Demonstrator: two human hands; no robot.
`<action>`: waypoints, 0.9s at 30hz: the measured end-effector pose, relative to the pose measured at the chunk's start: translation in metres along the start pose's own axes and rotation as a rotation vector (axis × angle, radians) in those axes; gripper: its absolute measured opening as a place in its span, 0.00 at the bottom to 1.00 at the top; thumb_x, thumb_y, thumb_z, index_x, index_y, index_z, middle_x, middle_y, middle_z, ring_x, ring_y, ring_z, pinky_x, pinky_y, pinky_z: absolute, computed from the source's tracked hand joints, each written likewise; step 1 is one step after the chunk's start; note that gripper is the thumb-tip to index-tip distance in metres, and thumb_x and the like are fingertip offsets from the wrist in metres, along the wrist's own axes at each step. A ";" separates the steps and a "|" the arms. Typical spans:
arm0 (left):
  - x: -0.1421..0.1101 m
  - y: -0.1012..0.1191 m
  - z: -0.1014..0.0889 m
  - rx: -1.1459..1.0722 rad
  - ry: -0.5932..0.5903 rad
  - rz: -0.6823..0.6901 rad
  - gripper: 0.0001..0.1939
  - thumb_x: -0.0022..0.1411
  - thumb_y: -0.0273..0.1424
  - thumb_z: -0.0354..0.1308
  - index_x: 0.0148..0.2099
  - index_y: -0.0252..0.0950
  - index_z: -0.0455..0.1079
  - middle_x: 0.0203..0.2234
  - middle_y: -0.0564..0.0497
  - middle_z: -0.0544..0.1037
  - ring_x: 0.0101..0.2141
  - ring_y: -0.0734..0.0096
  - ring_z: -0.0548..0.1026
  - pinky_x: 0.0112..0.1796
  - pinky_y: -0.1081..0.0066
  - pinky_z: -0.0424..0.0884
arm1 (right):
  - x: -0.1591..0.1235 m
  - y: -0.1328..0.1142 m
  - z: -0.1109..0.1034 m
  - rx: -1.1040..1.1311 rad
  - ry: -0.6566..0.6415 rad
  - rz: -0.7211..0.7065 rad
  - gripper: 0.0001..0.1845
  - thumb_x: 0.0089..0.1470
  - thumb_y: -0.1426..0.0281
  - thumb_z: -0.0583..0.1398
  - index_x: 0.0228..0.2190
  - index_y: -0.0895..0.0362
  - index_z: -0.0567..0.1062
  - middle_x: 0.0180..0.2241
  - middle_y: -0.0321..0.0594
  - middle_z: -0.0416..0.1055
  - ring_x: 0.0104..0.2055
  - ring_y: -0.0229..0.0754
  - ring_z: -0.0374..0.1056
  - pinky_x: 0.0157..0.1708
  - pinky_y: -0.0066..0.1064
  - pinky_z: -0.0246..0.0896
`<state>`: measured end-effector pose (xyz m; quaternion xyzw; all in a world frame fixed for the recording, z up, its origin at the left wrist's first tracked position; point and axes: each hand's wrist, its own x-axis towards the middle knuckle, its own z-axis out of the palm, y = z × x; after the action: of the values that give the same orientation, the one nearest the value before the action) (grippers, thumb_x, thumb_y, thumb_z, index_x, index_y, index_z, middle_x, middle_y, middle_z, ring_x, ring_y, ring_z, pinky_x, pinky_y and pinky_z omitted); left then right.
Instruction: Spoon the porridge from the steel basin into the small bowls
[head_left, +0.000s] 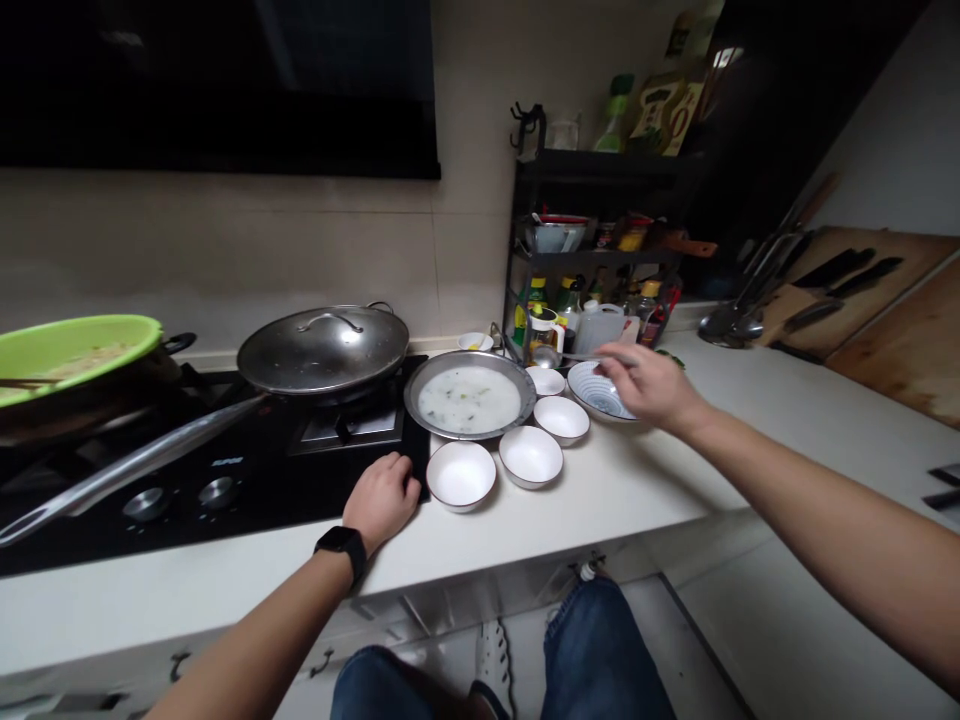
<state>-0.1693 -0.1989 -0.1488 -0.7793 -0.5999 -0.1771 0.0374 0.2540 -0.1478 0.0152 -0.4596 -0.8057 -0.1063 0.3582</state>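
**Right hand:** We find the right hand (649,388) nearly closed in a pinch, apparently holding the far end of a thin steel spoon (546,356). The spoon reaches away from the grip, toward the round steel dish (450,358).

**Left hand:** We find the left hand (381,500) loosely curled, with nothing visible in it, resting by the edge of the black glass gas hob (172,520). A black wristwatch (343,548) sits on that wrist.

**Under the grip:** A white bowl with fine blue stripes (596,392) lies directly below the right hand's fingers, apparently empty.

**Nearby:** The steel dish holds thin, white porridge (469,398). Three plain white ceramic bowls (530,456) stand on the pale counter (600,500), between the two hands.

**Handling:** We judge the spoon light, stiff and slippery, best held by its handle end. The bowls are fragile and best taken by the rim.
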 end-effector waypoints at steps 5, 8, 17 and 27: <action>0.001 -0.001 0.000 -0.015 0.000 -0.009 0.08 0.65 0.29 0.50 0.32 0.40 0.67 0.34 0.45 0.75 0.38 0.59 0.73 0.44 0.60 0.69 | -0.015 0.076 -0.022 -0.215 -0.067 0.319 0.14 0.62 0.68 0.54 0.42 0.57 0.79 0.31 0.46 0.81 0.41 0.53 0.78 0.48 0.42 0.71; 0.001 -0.001 0.001 -0.007 -0.005 -0.002 0.08 0.65 0.29 0.50 0.32 0.41 0.66 0.34 0.45 0.75 0.38 0.59 0.73 0.44 0.60 0.68 | -0.035 0.100 -0.024 -0.219 -0.100 0.447 0.13 0.61 0.69 0.55 0.42 0.58 0.78 0.28 0.46 0.80 0.37 0.53 0.78 0.44 0.41 0.71; 0.000 0.001 -0.001 0.024 -0.009 -0.005 0.08 0.66 0.29 0.50 0.33 0.40 0.66 0.34 0.45 0.75 0.39 0.58 0.74 0.45 0.61 0.69 | -0.061 0.072 -0.013 0.500 0.260 0.984 0.07 0.65 0.76 0.55 0.36 0.54 0.70 0.22 0.42 0.77 0.25 0.44 0.77 0.32 0.32 0.75; 0.000 0.000 0.000 0.015 0.003 0.001 0.08 0.65 0.29 0.50 0.32 0.41 0.66 0.34 0.45 0.74 0.39 0.58 0.74 0.45 0.61 0.69 | -0.010 0.048 -0.033 0.731 0.430 1.159 0.12 0.67 0.82 0.49 0.35 0.60 0.69 0.20 0.46 0.75 0.23 0.39 0.77 0.27 0.25 0.75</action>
<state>-0.1692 -0.1986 -0.1488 -0.7790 -0.6009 -0.1736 0.0443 0.3117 -0.1442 0.0244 -0.6329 -0.3277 0.2896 0.6389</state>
